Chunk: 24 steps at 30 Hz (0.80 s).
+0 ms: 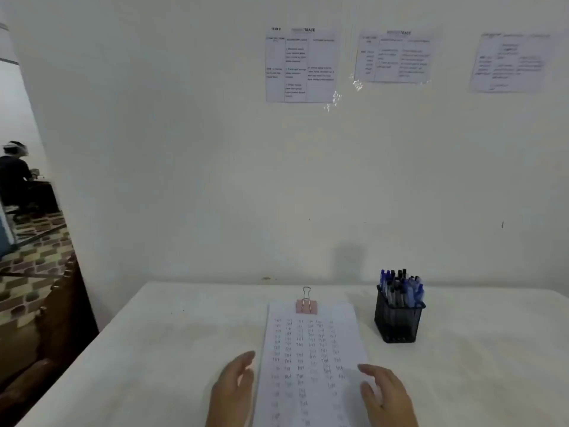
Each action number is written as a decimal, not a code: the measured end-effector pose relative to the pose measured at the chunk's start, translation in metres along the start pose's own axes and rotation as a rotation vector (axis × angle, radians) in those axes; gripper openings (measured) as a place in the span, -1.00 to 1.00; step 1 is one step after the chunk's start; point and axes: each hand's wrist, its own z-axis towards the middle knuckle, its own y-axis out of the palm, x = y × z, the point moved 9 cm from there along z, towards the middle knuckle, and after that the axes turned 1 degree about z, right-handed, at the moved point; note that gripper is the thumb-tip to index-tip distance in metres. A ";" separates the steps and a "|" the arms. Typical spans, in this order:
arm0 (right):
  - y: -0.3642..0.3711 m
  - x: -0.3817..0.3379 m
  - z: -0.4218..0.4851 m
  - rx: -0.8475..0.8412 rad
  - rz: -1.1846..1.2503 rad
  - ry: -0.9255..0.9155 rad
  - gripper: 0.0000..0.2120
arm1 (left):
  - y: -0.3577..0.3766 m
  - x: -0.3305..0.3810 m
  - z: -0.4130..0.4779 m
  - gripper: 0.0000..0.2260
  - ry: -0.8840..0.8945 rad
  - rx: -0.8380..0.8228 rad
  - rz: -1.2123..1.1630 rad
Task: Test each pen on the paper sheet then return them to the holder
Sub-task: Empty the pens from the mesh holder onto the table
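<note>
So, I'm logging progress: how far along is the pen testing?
The paper sheet already carries rows of test marks. Nothing is in hand: the left hand and right hand lie open at the sheet's edges. The pens all stand in the holder; which remain untested cannot be told.

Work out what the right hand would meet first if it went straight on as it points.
The right hand points forward-left, so the paper sheet comes first, then probably the binder clip; the pen holder lies off that line. Height above the sheet is unclear.
</note>
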 end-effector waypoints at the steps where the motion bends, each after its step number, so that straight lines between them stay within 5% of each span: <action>1: 0.014 0.004 0.000 -0.162 0.168 0.131 -0.59 | 0.011 0.001 0.007 -0.74 0.016 -0.041 0.116; 6: 0.033 0.005 -0.001 -0.316 0.075 0.288 -0.63 | 0.048 0.001 0.021 -0.60 0.208 -0.137 0.717; 10: 0.003 0.012 0.010 -0.100 0.006 0.259 -0.65 | 0.058 -0.008 0.024 -0.54 0.223 -0.187 0.978; 12: -0.016 0.029 0.027 0.023 0.114 0.379 -0.71 | 0.060 -0.008 0.024 -0.30 0.246 -0.191 1.013; 15: -0.050 0.045 0.050 0.283 0.123 0.513 -0.32 | 0.059 -0.015 0.027 -0.10 0.260 -0.171 1.031; 19: -0.043 0.060 0.075 0.233 0.277 0.636 0.02 | 0.060 -0.018 0.028 -0.12 0.262 -0.171 1.018; 24: -0.042 0.061 0.094 0.189 0.284 0.586 -0.10 | 0.059 -0.019 0.029 -0.13 0.240 -0.175 1.015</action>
